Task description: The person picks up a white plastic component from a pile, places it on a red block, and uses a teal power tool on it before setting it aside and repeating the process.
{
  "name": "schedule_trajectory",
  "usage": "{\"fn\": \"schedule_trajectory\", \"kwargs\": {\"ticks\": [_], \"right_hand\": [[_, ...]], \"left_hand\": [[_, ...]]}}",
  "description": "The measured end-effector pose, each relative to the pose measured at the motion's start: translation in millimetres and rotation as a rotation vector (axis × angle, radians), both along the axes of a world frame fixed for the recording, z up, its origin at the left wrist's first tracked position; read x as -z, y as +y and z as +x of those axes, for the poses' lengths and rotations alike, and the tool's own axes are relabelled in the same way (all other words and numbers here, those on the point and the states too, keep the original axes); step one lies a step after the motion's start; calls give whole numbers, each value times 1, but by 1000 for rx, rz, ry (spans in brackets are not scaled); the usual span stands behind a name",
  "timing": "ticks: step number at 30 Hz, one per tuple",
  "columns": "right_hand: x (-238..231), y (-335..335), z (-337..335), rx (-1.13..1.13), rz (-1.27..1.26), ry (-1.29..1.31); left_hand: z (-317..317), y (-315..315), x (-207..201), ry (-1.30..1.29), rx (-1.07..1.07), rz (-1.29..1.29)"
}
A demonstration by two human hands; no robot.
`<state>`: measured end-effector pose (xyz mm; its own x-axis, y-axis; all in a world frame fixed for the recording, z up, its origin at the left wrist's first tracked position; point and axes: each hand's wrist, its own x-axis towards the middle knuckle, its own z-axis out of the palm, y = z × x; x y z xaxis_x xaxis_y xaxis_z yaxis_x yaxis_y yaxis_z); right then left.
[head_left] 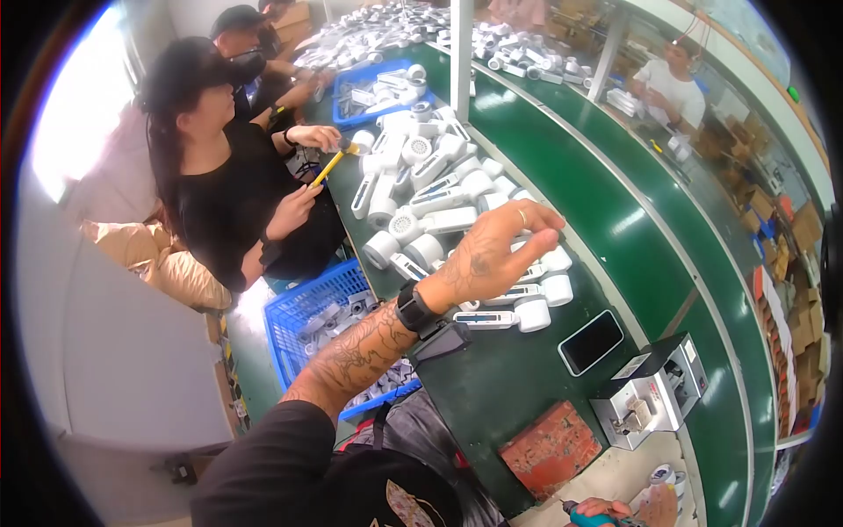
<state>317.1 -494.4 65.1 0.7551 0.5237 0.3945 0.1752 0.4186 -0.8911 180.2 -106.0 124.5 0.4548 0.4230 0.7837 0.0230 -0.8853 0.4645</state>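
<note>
A heap of white plastic devices with round heads (pixel 450 220) is lying on the dark green surface (pixel 474 386). The left hand (pixel 487 255) is hanging over the heap's near part, fingers parted. A black-screened, pale-edged smartphone (pixel 591 343) is lying near it. Farther off, a silver-and-black metal box (pixel 674 397) is standing near a red marbled block (pixel 551 450). The right hand (pixel 608 507) is gripping a teal tool (pixel 587 518) at the lower edge.
</note>
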Motion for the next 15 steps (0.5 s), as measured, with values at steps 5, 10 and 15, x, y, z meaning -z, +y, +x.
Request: {"fn": "schedule_trajectory", "kwargs": {"ticks": [5, 10, 15], "right_hand": [[-19, 14, -8, 141, -105, -128], [6, -8, 2, 233, -178, -70], [-2, 6, 4, 262, -143, 76]], "left_hand": [[13, -36, 23, 261, 339, -281], [26, -62, 7, 96, 343, -203], [-33, -88, -89, -164, -165, 281]]}}
